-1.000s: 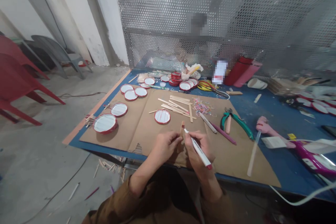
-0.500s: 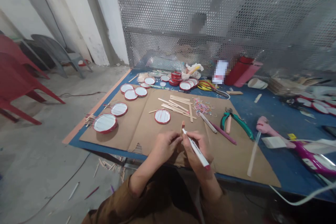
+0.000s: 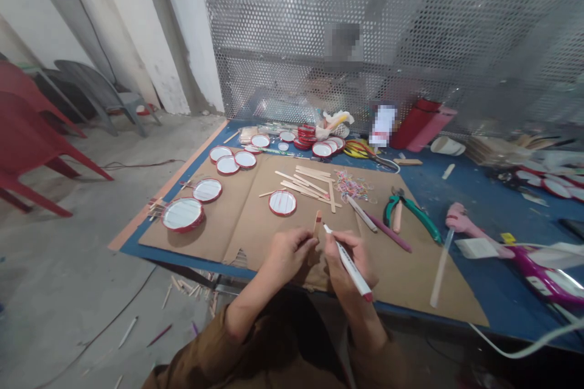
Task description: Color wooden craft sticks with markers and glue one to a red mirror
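My left hand pinches a short wooden popsicle stick upright; its upper end is coloured red-brown. A white marker with a red end sits in the closed fingers of my right hand, its tip just right of the stick and apart from it. Beyond my hands, a red-rimmed round lid lies on the cardboard. Several loose popsicle sticks are spread behind it, beside a heap of coloured rubber bands.
Green-handled pliers, a purple pen and a pink glue gun with a white cord lie to the right. More red-rimmed lids stand at left. Scissors and red rolls sit by the perforated metal screen.
My right hand has drawn the marker a little to the right, so its tip has come away from the stick. My left hand stays in place with the stick.
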`<state>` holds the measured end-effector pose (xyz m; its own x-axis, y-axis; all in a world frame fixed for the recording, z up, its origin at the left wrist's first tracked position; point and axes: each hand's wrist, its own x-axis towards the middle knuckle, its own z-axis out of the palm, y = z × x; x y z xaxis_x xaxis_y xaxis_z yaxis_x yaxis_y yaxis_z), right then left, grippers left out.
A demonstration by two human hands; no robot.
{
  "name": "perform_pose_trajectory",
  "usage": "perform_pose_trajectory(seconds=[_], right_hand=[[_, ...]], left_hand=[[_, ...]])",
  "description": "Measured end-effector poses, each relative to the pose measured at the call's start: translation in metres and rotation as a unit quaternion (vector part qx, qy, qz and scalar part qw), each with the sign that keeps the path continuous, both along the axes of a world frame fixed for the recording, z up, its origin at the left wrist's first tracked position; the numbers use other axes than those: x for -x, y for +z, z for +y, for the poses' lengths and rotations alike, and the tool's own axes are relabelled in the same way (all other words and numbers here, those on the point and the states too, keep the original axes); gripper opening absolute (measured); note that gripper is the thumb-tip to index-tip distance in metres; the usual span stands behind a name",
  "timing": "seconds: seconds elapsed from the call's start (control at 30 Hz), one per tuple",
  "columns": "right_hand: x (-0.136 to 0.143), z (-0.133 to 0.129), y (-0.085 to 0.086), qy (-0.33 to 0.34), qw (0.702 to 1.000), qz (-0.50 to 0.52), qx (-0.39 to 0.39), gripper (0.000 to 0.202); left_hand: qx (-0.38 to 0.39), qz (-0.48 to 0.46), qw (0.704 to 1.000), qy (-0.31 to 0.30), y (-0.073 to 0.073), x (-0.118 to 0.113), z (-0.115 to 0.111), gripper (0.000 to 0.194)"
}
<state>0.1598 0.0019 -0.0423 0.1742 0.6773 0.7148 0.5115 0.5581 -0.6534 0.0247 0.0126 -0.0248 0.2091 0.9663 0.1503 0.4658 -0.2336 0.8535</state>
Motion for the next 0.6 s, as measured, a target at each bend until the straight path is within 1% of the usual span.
perform_pose_trajectory(seconds=[0.1, 0.27, 0.43, 0.6], right_hand=[[-0.0006, 0.001, 0.001, 0.016, 1.0, -0.017, 0.001, 0.008], [0.0, 0.0034, 0.0077, 0.029, 0.998, -0.059, -0.018, 0.008], [0.0007, 0.0032, 0.0061, 0.008, 0.999, -0.034, -0.014, 0.007], [0.0001, 0.0029, 0.0034, 0.019, 0.999, -0.028, -0.014, 0.008]], left_hand=[[0.001, -0.008, 1.0, -0.005, -0.0001, 0.0001, 0.0002, 0.02], [0.004, -0.014, 1.0, -0.008, -0.0001, 0.0003, 0.0007, 0.02], [0.008, -0.008, 1.0, -0.006, 0.0005, -0.0001, -0.0001, 0.021], [0.006, -0.005, 1.0, -0.002, 0.0001, -0.0001, -0.0006, 0.021]])
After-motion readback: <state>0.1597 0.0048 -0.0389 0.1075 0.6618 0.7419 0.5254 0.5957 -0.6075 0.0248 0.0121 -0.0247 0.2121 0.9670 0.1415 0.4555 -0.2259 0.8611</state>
